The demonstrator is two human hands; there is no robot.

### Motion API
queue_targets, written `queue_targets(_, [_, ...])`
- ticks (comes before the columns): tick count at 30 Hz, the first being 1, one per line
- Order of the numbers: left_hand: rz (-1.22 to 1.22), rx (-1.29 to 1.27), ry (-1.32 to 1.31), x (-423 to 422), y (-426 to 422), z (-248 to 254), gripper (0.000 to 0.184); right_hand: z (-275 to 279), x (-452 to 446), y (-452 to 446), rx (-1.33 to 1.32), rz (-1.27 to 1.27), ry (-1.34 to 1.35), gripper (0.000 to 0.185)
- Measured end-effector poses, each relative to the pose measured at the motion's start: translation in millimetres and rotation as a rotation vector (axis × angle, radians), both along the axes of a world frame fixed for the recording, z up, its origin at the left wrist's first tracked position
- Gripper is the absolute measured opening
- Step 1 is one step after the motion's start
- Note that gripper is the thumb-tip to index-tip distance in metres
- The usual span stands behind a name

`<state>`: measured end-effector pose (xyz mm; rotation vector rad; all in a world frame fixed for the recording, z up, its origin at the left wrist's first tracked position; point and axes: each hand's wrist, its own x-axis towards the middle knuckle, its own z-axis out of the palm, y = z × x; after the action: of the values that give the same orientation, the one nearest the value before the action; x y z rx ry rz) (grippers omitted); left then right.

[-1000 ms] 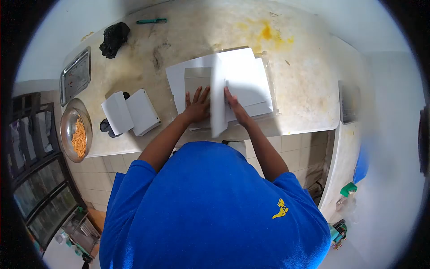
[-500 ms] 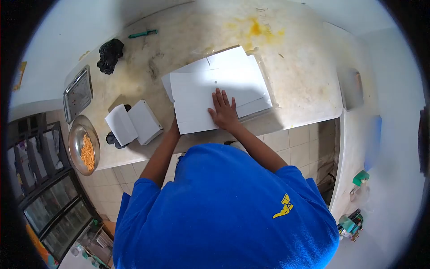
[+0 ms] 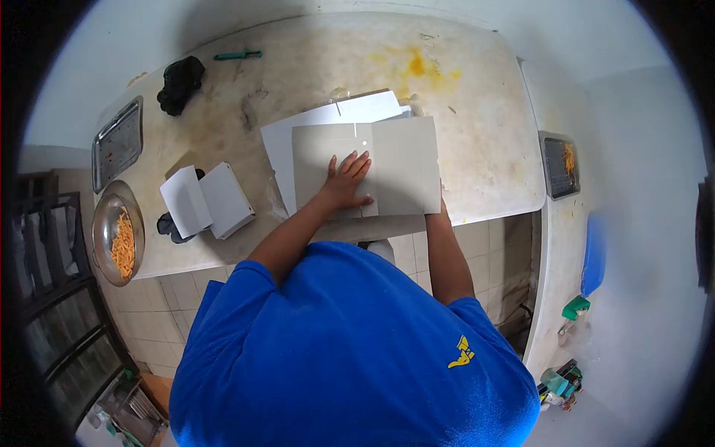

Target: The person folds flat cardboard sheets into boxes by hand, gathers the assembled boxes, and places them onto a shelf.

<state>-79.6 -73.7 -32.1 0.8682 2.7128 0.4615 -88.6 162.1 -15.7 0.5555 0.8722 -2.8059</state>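
Observation:
A flat cardboard box blank [image 3: 406,167] lies grey side up at the table's front edge, with a slot and a small hole near its middle. My left hand [image 3: 346,185] rests on it, palm down and fingers spread. My right hand [image 3: 433,216] is at the blank's right edge. The cardboard hides its fingers, so its grip does not show. Beneath and behind lie more white box blanks [image 3: 320,115], partly covered.
Folded white boxes [image 3: 223,197] stand to the left, near a glass bowl of orange fried strips [image 3: 123,246]. Further back are a metal tray [image 3: 119,145], a black plastic bag [image 3: 181,84] and a green-handled tool [image 3: 238,56]. Another tray [image 3: 558,165] stands at right.
The top blank has turned over from its white side to grey and sits further right. My left hand has come from its left edge onto its face; my right hand has moved to its right edge.

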Motion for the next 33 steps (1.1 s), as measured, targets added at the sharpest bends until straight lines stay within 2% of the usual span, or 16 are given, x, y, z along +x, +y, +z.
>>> queue_targets(2, [-0.019, -0.026, -0.008, -6, -2, -3, 0.089, 12, 7, -15, 0.219, 0.052, -0.044, 0.061])
queue_targets(3, [-0.046, -0.017, 0.015, -11, -4, -8, 0.087, 24, 14, -30, 0.417, 0.147, -0.077, 0.061])
queue_targets(5, [-0.1, -0.003, 0.054, -15, -11, -23, 0.083, 36, 21, -70, 0.886, 0.478, -0.039, 0.061])
queue_targets(6, [-0.163, -0.108, 0.114, -15, -16, -24, 0.077, -2, 14, -89, 0.873, 0.445, 0.258, 0.057])
queue_targets(7, [-0.224, -0.211, 0.173, -15, -21, -27, 0.071, -34, 10, -96, 1.411, 0.452, 0.604, 0.057])
queue_targets(9, [0.087, 0.354, -0.279, -2, -32, -45, 0.062, -2, 23, -119, 1.905, 0.723, 0.453, 0.057])
queue_targets(10, [0.244, 0.637, -0.507, 11, -36, -57, 0.058, -8, 25, -123, 1.973, 0.687, 0.487, 0.059])
queue_targets(12, [0.305, 0.582, -0.491, 40, -50, -46, 0.056, -28, 30, -124, 2.104, 0.616, 0.55, 0.062])
queue_targets(14, [0.083, -0.09, -0.006, 68, -72, 6, 0.061, -22, 30, -127, 2.144, 0.631, 0.528, 0.065])
queue_targets(17, [0.096, -0.117, 0.048, 76, -89, 0, 0.068, -22, 33, -130, 2.156, 0.664, 0.497, 0.07])
queue_targets(20, [0.161, 0.061, -0.065, 68, -74, 2, 0.07, -43, 22, -119, 2.072, 0.733, 0.511, 0.072])
queue_targets(23, [0.027, 0.321, 0.05, 50, -51, 23, 0.075, 2, 7, -75, 0.835, 0.569, 0.207, 0.075])
queue_targets(25, [-0.07, 0.491, 0.025, 33, -25, 64, 0.077, 52, 8, -38, 0.354, 0.439, -0.088, 0.08])
queue_targets(27, [-0.121, 0.446, 0.045, 22, -2, 61, 0.079, 79, 10, -1, 0.339, 0.52, -0.037, 0.077])
queue_targets(30, [-0.177, 0.338, -0.051, 18, 27, 39, 0.081, 75, 1, 35, 0.709, 0.65, -0.196, 0.073])
queue_targets(33, [-0.16, 0.148, -0.101, 17, 42, 22, 0.08, 37, -7, 78, 0.857, 0.682, -0.272, 0.068])
